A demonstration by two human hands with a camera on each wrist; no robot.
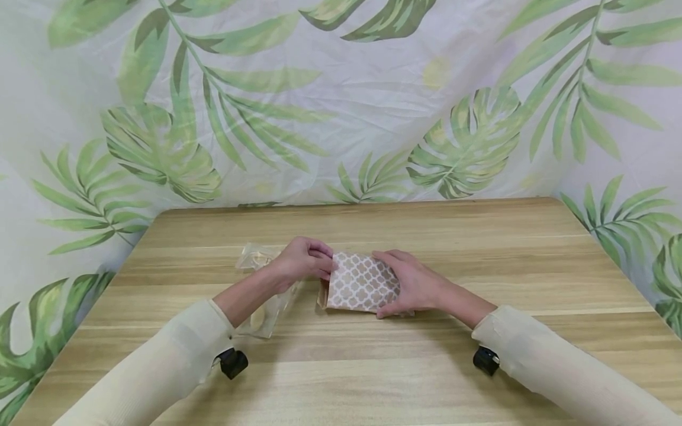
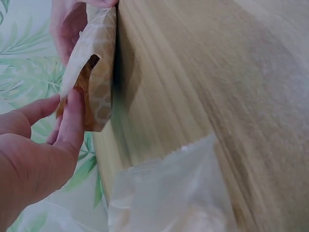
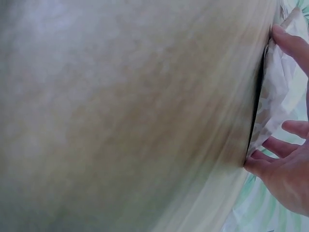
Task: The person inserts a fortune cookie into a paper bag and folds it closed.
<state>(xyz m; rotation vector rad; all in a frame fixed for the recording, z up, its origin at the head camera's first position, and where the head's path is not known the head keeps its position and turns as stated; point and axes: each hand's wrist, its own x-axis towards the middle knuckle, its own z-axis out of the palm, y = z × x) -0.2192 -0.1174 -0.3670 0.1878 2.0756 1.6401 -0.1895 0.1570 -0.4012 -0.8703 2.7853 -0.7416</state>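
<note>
In the head view, a paper bag [image 1: 362, 284] with a white lattice print lies about mid-table, its mouth toward the left and its closed end toward the right. The right hand [image 1: 418, 284] spans that right end, thumb on the near edge and fingers reaching to the far edge, a wide grip that probably steadies the bag against pulls at the other end. The left hand [image 1: 301, 263] is at the mouth with its fingers bent. A clear plastic packet [image 1: 269, 313] with pale contents lies left of the bag, partly hidden under the left forearm; whether it is one packet or two I cannot tell. It seems set aside there, near the opening. The wooden table [image 1: 453, 361] runs back to a leaf-print cloth [image 1: 373, 136]. In the left wrist view, the mouth gapes, showing an orange-brown inside; whether that is lining or contents is unclear. The left thumb and fingers are narrow about its lip and seem to pinch it, likely to keep the gap open. In the right wrist view, the right thumb and fingertips stand well apart along the bag's crumpled end, close to the tabletop, presumably so that it stays down.
</note>
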